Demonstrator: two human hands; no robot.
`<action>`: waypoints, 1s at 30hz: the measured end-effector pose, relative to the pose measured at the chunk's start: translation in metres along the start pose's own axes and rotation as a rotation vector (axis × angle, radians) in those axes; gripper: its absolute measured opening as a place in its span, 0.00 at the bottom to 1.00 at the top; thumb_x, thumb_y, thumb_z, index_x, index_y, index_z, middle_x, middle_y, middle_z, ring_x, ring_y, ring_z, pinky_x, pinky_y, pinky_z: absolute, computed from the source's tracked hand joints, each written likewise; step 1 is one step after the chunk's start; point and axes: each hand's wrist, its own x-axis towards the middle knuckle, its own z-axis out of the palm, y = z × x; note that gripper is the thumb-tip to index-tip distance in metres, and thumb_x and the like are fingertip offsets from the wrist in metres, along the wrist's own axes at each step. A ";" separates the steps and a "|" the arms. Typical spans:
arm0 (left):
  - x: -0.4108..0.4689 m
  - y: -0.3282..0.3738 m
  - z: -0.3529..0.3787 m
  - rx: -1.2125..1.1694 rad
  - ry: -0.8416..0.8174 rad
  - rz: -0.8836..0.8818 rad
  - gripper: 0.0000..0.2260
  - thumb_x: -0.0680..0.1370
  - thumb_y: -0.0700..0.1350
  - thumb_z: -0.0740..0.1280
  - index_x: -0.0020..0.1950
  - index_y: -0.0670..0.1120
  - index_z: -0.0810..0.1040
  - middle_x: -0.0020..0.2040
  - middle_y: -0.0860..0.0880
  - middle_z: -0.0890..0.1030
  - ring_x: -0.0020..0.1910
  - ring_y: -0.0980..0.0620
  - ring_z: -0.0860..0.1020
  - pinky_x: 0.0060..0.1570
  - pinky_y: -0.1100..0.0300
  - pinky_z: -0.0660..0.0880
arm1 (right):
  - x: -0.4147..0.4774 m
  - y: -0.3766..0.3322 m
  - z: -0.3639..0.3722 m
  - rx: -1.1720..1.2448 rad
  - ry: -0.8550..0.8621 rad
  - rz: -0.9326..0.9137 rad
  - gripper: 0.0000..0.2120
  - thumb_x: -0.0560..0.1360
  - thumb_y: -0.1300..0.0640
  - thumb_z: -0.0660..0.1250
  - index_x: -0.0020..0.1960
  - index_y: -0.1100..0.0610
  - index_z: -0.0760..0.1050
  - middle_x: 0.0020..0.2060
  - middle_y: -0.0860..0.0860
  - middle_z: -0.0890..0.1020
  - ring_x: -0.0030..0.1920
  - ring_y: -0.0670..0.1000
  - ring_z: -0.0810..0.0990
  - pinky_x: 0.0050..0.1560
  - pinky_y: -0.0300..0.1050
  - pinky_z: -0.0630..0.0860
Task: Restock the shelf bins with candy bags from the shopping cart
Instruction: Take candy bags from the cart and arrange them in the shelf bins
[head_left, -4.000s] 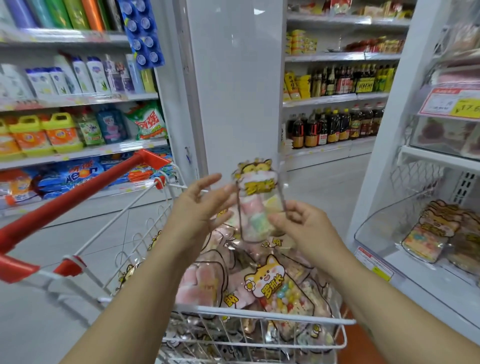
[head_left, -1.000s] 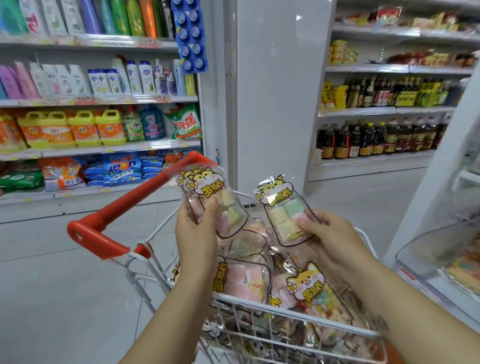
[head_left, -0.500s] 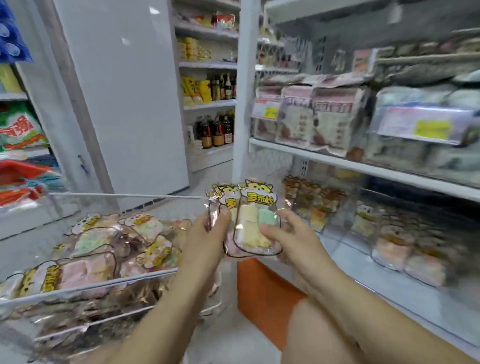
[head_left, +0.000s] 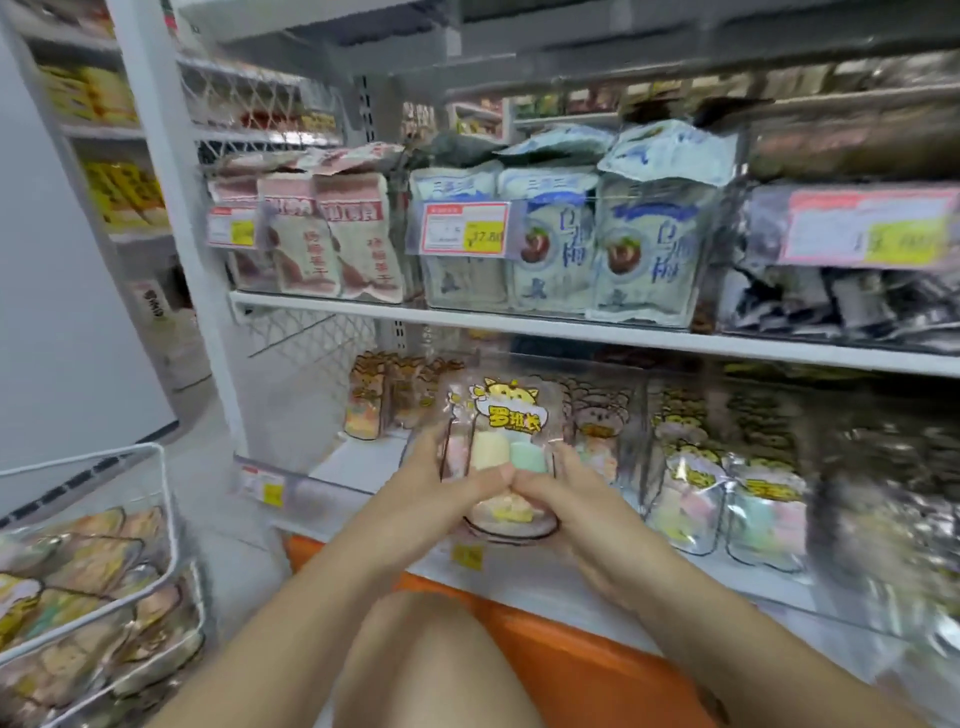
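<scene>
A clear candy bag with a yellow cartoon label and pastel marshmallows stands upright between both hands; a second bag seems stacked behind it. My left hand grips its left edge and my right hand its right edge, thumbs meeting at the front. The bags hover in front of the clear shelf bins on the lower shelf. Similar candy bags stand in the left bin and the right bin. The white wire shopping cart at the lower left holds several more candy bags.
The upper shelf just above carries pink and blue snack packs with price tags. An orange base runs under the lower shelf. My bare knee rises at the bottom centre. A white post frames the shelf's left side.
My view has swung right and down from the cart to the shelf. Both hands have brought the two bags together and carried them forward to the lower bins.
</scene>
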 end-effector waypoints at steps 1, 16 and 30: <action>0.003 0.004 0.004 0.042 -0.042 0.006 0.30 0.69 0.62 0.76 0.65 0.64 0.65 0.60 0.65 0.75 0.55 0.66 0.77 0.53 0.62 0.77 | -0.008 -0.004 -0.008 -0.080 0.034 -0.004 0.45 0.60 0.39 0.80 0.72 0.43 0.64 0.67 0.46 0.77 0.62 0.48 0.80 0.68 0.56 0.73; 0.075 0.034 0.196 0.246 -0.337 0.236 0.39 0.69 0.47 0.80 0.73 0.49 0.61 0.55 0.49 0.78 0.59 0.51 0.78 0.62 0.58 0.74 | -0.080 -0.041 -0.203 -0.808 0.487 -0.142 0.28 0.65 0.50 0.80 0.60 0.50 0.73 0.44 0.49 0.84 0.41 0.44 0.81 0.44 0.42 0.77; 0.118 -0.035 0.266 0.530 -0.489 -0.158 0.48 0.71 0.47 0.78 0.77 0.44 0.46 0.67 0.47 0.74 0.63 0.47 0.74 0.65 0.55 0.72 | -0.049 -0.025 -0.243 -1.610 0.395 0.198 0.28 0.73 0.46 0.70 0.70 0.46 0.66 0.61 0.46 0.77 0.71 0.56 0.63 0.74 0.69 0.47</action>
